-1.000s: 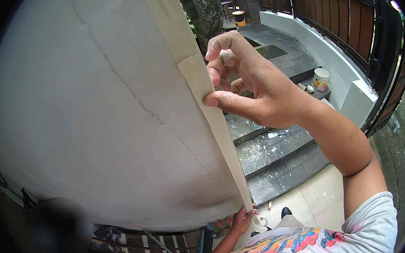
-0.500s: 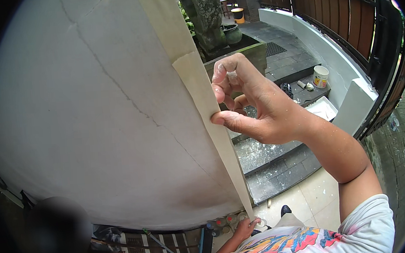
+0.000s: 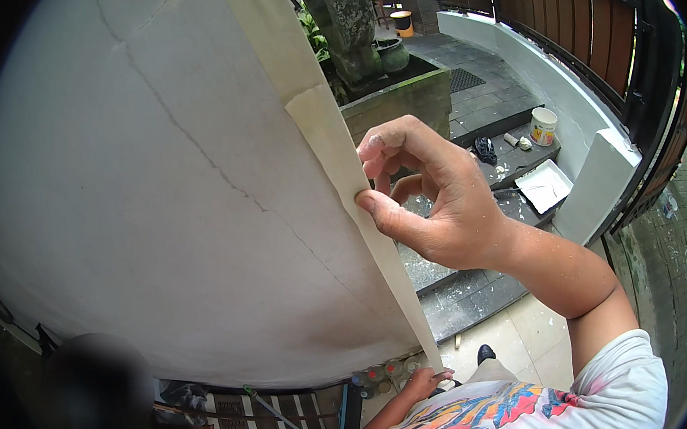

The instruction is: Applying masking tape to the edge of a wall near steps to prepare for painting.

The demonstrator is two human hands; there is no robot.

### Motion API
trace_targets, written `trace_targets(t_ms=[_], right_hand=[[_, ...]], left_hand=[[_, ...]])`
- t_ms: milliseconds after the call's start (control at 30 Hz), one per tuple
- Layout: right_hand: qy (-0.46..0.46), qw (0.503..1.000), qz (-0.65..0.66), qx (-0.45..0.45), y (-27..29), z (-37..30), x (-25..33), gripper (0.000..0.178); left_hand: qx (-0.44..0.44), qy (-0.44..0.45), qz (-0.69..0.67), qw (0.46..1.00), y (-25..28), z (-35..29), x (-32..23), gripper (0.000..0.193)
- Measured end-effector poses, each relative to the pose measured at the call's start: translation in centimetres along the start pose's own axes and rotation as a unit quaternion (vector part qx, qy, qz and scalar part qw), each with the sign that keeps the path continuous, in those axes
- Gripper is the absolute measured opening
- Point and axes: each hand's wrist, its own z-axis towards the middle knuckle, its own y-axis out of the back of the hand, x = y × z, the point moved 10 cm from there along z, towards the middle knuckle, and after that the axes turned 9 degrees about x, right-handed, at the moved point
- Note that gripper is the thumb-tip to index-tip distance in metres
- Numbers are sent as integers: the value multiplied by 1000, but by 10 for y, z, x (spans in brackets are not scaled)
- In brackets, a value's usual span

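A long strip of cream masking tape [image 3: 340, 162] runs down the edge of the white wall [image 3: 191, 226], overlapping a higher piece of the same tape [image 3: 261, 35]. My right hand [image 3: 447, 198], dusted with white specks, has its thumb on the strip at the wall's edge. Its fingers curl round toward the far side, where the fingertips are partly hidden. Far below, my left hand [image 3: 423, 383] pinches the strip's lower end near my waist. A thin crack winds down the wall's face.
Dark steps [image 3: 478, 288] spattered with white lie to the right. On them are a white bucket [image 3: 543, 127], a white paint tray [image 3: 545, 186] and a black bag [image 3: 484, 151]. A stone planter [image 3: 400, 109] stands behind the wall edge. Several jars [image 3: 376, 377] sit at the wall's foot.
My right hand has tilted and its knuckles have dropped a little, while the thumb stays at about the same place on the tape. My left hand still holds the lower end.
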Motion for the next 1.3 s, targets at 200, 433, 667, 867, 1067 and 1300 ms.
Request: trace_targets(t_ms=[200, 433, 667, 867, 1067, 1300], right_hand=[[5, 1000, -5, -28, -2, -5, 4, 30], [2, 992, -103, -72, -5, -25, 23, 28], [-27, 990, -67, -123, -13, -43, 2, 27], [-76, 992, 73, -71, -25, -43, -22, 24], [-35, 984, 137, -110, -20, -41, -27, 22], [-44, 983, 146, -99, -20, -37, -24, 27]], left_hand=[[41, -20, 18, 999, -11, 8, 5, 28], [33, -8, 28, 999, 2, 3, -8, 30], [6, 14, 25, 1000, 3, 6, -5, 30], [0, 3, 21, 1000, 9, -2, -15, 30], [-2, 34, 26, 999, 12, -9, -11, 30], [9, 23, 18, 1000, 14, -13, -20, 29]])
